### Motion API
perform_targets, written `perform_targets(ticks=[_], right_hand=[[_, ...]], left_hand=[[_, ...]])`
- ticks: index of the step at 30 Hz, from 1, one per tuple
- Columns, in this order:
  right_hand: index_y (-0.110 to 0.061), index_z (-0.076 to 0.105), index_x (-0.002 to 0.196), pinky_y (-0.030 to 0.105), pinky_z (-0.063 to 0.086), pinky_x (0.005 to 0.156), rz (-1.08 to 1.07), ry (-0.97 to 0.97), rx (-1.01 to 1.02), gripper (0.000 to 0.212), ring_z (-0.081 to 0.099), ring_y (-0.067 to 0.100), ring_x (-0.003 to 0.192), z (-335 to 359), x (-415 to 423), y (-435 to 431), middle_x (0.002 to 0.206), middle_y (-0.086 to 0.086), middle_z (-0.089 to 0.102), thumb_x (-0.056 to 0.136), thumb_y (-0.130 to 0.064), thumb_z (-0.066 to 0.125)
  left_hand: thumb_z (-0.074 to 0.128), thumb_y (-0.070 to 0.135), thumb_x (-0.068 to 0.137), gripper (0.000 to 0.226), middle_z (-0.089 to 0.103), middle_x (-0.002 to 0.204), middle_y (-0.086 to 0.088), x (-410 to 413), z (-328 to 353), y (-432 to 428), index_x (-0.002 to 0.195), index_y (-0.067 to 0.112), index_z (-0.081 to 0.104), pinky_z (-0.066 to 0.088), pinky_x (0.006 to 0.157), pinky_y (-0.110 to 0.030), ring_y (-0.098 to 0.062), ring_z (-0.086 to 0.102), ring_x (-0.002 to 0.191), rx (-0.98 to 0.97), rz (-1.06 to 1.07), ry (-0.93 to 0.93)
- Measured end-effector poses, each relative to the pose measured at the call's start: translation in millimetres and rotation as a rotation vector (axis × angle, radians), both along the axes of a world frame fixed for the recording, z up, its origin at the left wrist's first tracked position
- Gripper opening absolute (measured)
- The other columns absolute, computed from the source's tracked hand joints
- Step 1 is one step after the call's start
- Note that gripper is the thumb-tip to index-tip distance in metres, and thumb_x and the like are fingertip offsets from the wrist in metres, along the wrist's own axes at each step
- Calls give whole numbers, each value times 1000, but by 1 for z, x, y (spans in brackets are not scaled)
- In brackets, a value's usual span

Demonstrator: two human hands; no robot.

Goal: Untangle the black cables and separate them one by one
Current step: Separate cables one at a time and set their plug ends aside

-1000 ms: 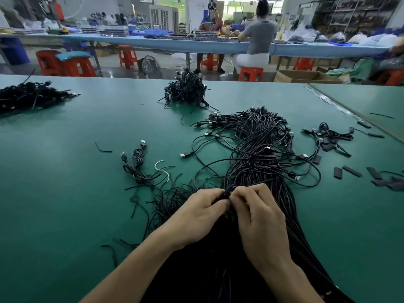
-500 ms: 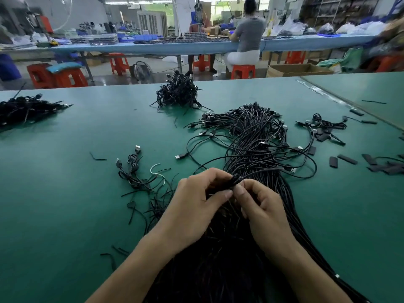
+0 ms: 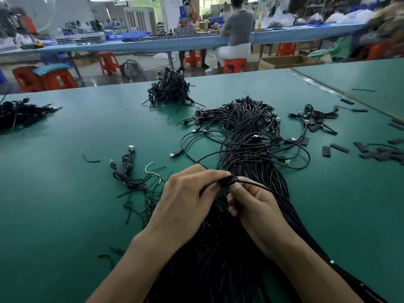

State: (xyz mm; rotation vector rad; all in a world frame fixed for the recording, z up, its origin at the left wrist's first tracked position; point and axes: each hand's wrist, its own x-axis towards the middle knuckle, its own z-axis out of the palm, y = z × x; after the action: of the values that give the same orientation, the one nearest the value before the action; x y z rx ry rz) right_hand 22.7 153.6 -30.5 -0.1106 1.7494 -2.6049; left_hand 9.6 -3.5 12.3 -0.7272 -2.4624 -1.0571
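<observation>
A thick bundle of black cables (image 3: pixel 247 136) with USB plugs runs from the middle of the green table (image 3: pixel 65 215) down towards me. My left hand (image 3: pixel 185 200) and my right hand (image 3: pixel 255 206) meet just above the bundle's near part. Both pinch one black cable (image 3: pixel 258 184) at a small dark knot or tie between their fingertips. That cable trails off to the right over my right hand. My forearms hide much of the bundle's lower part.
A small coiled cable (image 3: pixel 126 169) and loose black ties (image 3: pixel 140 206) lie left of my hands. Tied cable heaps sit at the far centre (image 3: pixel 169 90) and far left (image 3: pixel 19 112). Black sleeve pieces (image 3: pixel 338 147) are scattered right. People sit at a bench beyond.
Both hands have lifted slightly off the bundle, raising one cable clear of it. The pinched knot now shows between the fingertips, and the camera has tilted a little.
</observation>
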Motion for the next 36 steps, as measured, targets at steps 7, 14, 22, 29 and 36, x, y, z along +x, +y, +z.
perform_targets(ticks=[7, 14, 22, 29, 36], right_hand=[[-25, 69, 83, 21, 38, 55, 52, 80, 106, 14, 42, 8, 62, -1, 1, 1, 70, -2, 50, 87, -38, 64], [-25, 67, 77, 26, 35, 57, 38, 60, 106, 16, 41, 7, 60, 1, 3, 2, 69, -4, 50, 89, -33, 60], [-18, 64, 82, 19, 38, 54, 5, 44, 156, 20, 43, 5, 58, -1, 3, 0, 67, -5, 49, 100, -16, 55], [-20, 63, 80, 20, 38, 53, 5, 70, 130, 19, 42, 5, 58, 0, 2, -1, 67, -8, 51, 98, -17, 58], [-27, 74, 86, 17, 42, 58, 48, 106, 41, 11, 51, 1, 66, 1, 3, 2, 74, -11, 62, 87, -27, 64]], left_hand=[[47, 43, 86, 29, 73, 73, 7, 2, 4, 4, 93, 39, 75, 54, 66, -38, -16, 68, 67, 250, -19, -226], [81, 41, 74, 40, 74, 90, 9, 2, -3, 4, 109, 50, 64, 58, 69, -30, -9, 71, 78, 305, -90, -240], [86, 23, 74, 41, 63, 91, 21, -9, -12, -3, 98, 51, 69, 38, 68, -14, 5, 48, 74, 169, 27, -152], [82, 23, 81, 25, 55, 56, 6, -8, -17, 2, 88, 37, 63, 43, 48, -22, -9, 52, 44, 272, 7, -287], [74, 32, 80, 15, 75, 71, 5, 1, -4, 7, 90, 34, 64, 61, 64, -49, -25, 71, 62, 368, -33, -352]])
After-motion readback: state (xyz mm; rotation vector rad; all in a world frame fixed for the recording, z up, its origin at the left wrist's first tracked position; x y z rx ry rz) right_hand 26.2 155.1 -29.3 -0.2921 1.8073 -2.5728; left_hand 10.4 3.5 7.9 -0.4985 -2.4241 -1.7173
